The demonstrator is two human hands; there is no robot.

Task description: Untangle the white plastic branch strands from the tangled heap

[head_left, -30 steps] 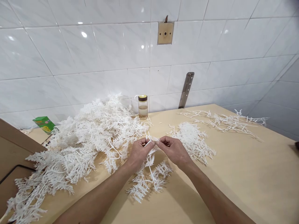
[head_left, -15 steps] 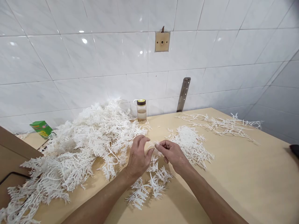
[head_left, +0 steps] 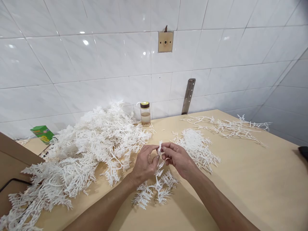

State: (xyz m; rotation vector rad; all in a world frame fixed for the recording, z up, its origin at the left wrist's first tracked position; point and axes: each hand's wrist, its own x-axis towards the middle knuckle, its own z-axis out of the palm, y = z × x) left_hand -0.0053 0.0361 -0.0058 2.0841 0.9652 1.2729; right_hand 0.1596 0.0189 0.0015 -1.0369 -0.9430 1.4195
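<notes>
Between my two hands, above the table, is a white plastic branch (head_left: 159,186) with fine needle-like sprigs; its lower sprigs hang toward me. My left hand (head_left: 144,163) pinches the upper end of it with thumb and fingertips. From the other side, the fingertips of my right hand (head_left: 177,158) close on the same tip, so both hands nearly touch. A heap of small loose white sprigs (head_left: 198,149) lies just beyond my right hand. To the left of my left hand spreads a large tangled pile of white branches (head_left: 96,138).
Bare white stems (head_left: 228,126) lie at the back right of the wooden table (head_left: 252,179). By the tiled wall stands a bottle of liquid (head_left: 145,115). A green box (head_left: 42,134) and a brown board (head_left: 14,163) are at the left. A metal strip (head_left: 188,96) leans at the wall.
My left thumb and fingers have closed on the branch's upper end, where they were apart before. My right fingers have shifted slightly, and the branch's tip now stands up between the hands.
</notes>
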